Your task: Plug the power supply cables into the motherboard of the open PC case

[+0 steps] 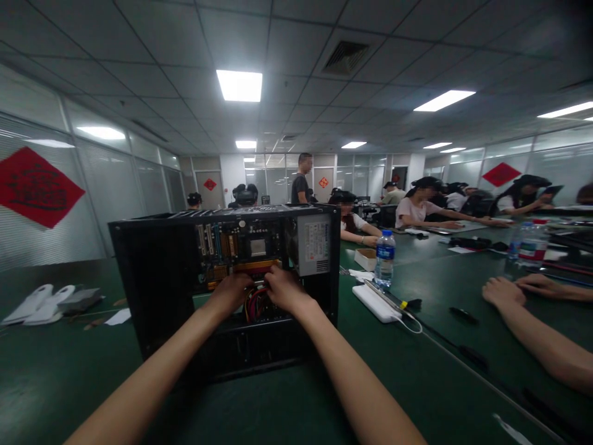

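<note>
An open black computer case [152, 272] stands on the green table [417, 383] in front of me, its side off, showing the motherboard [241, 247] and a grey power supply [314, 242]. Both my hands reach inside it. My left hand [230, 292] and my right hand [283, 288] are side by side at the lower edge of the motherboard, fingers curled and pressed at a bundle of red and yellow cables [254, 303]. What the fingers hold is hidden.
A water bottle [384, 258], a white power bank [376, 303] with a screwdriver [389, 298] lie right of the case. Another person's forearms [532, 321] rest on the table at right. White gloves [37, 303] lie far left. Several people sit at the far tables.
</note>
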### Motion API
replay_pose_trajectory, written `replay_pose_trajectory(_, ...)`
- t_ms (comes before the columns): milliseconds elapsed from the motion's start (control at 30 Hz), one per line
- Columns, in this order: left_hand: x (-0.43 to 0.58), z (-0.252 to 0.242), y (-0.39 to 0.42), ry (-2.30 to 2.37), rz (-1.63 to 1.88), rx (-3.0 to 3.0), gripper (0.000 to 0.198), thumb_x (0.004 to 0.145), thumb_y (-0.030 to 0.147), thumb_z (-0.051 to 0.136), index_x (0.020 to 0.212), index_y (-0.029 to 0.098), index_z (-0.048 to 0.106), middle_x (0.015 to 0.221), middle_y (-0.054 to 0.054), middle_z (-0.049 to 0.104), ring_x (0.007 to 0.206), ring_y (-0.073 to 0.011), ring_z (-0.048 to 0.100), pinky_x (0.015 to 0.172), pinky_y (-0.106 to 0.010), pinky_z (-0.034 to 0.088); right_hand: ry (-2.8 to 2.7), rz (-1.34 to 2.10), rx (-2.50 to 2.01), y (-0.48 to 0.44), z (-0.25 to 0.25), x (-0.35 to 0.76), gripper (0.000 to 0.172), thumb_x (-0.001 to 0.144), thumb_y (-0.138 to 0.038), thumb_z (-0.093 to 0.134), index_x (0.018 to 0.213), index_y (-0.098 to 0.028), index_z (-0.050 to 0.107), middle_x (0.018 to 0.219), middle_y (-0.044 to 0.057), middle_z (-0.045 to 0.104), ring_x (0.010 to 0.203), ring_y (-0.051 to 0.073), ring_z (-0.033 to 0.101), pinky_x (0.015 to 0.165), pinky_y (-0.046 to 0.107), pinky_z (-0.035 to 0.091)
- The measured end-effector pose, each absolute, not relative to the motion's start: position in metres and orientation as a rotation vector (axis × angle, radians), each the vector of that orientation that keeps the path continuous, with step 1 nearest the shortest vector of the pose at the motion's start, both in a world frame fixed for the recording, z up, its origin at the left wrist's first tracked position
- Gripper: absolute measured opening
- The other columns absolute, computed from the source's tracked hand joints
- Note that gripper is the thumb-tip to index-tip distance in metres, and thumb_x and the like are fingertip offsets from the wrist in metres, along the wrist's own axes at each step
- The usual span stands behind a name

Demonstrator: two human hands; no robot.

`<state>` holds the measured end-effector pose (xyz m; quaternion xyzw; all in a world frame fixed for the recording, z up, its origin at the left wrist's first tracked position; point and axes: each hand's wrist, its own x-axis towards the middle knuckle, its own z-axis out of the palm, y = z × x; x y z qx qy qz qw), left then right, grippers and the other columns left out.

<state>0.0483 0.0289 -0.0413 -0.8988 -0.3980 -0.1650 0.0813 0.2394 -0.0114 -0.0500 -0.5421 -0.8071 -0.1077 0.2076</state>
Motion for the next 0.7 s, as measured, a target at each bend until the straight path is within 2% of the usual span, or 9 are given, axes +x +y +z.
replay_pose_trajectory(300,0.052,-0.041,0.023,-1.261,-0.418,-2.636,0.026,0.087,0.011,0.056,0.102,0.019,0.076,0.106,-0.01,0.074,0.102,-0.0253,0.07,0.086,-0.032,0.051,-2.284,-0.315,-1.535,-0.01,-0.054,0.237,0.02,0.087,-0.016,0.056,0.103,-0.014,0.068,0.114,0.012,0.062,0.098,0.021,0.064,0.081,0.029,0.049)
replay_pose_trajectory(700,0.055,-0.038,0.019,-1.282,-0.415,-2.631,0.023,0.088,0.012,0.057,0.099,0.018,0.076,0.101,-0.012,0.073,0.1,-0.0245,0.07,0.086,-0.032,0.05,-2.288,-0.306,-1.55,-0.019,-0.049,0.235,0.017,0.088,-0.02,0.056,0.101,-0.015,0.068,0.112,0.01,0.063,0.096,0.02,0.065,0.078,0.028,0.047)
